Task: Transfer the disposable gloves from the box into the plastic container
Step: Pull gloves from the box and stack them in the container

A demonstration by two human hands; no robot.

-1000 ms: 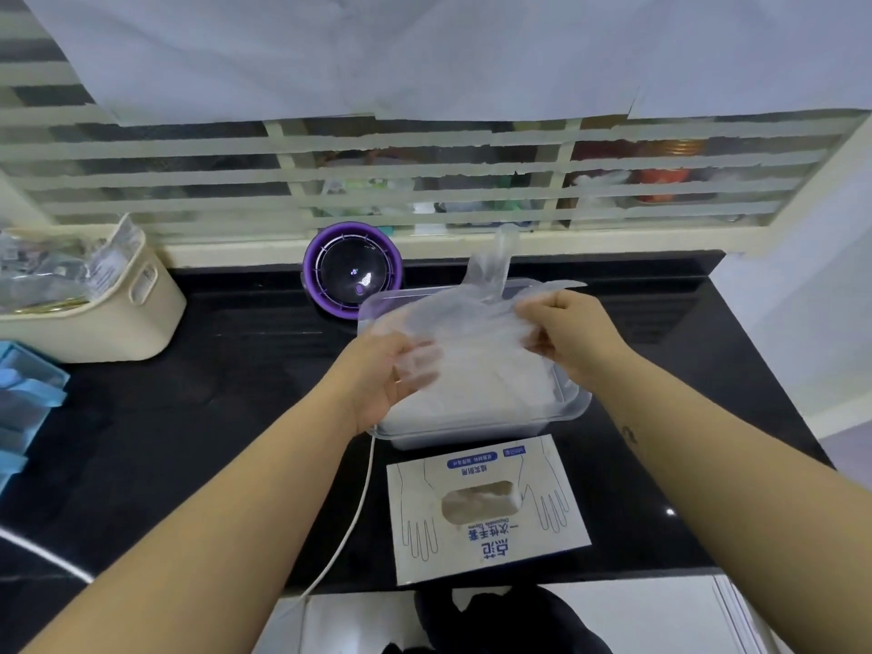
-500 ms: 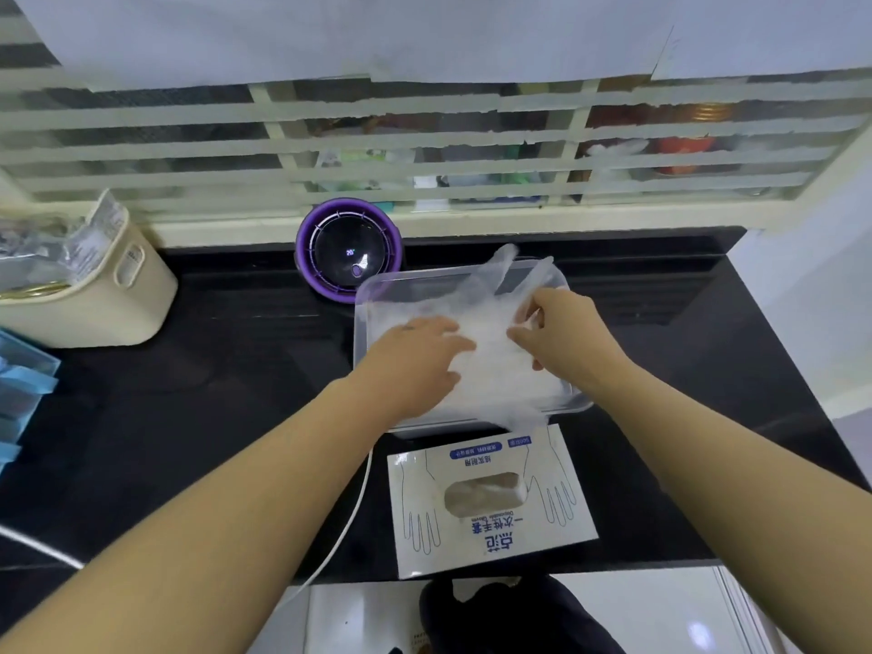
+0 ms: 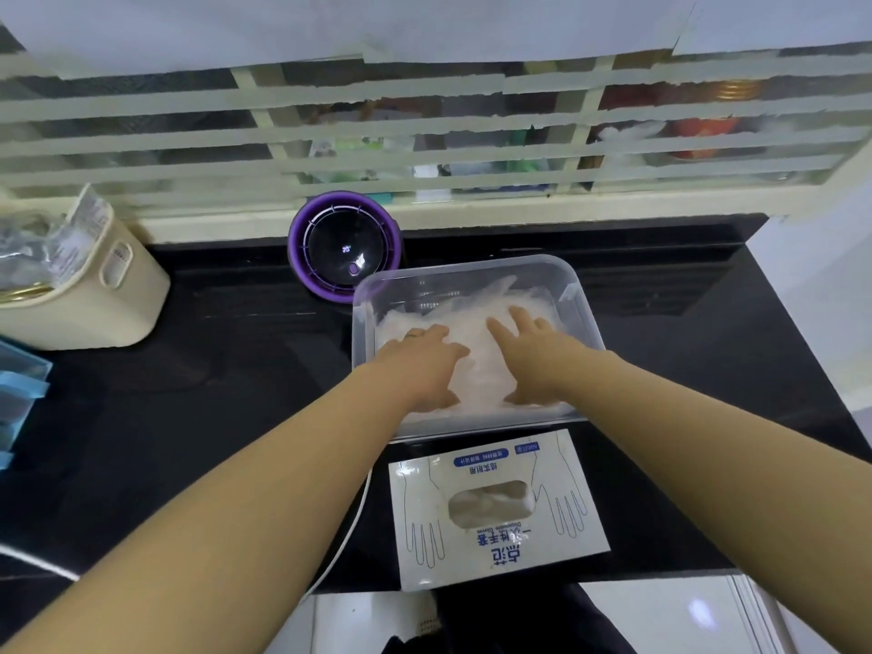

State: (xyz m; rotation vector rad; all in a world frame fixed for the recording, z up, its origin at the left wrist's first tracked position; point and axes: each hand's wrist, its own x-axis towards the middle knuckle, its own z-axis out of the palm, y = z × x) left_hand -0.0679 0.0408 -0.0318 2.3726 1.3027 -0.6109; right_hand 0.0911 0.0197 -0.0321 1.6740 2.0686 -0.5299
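Observation:
A clear plastic container stands on the black counter, holding a pile of thin translucent disposable gloves. My left hand lies flat on the left part of the pile, fingers straight. My right hand presses flat on the right part, fingers spread. Just in front of the container lies the white glove box with blue print; more gloves show through its oval opening.
A purple round device sits just behind the container's left corner. A cream bin with packets stands at the far left, blue items below it. A white cable runs off the counter's front edge left of the box.
Both hands held a glove up over the container, then lowered it in. Now both hands lie flat on the pile, pressing it down.

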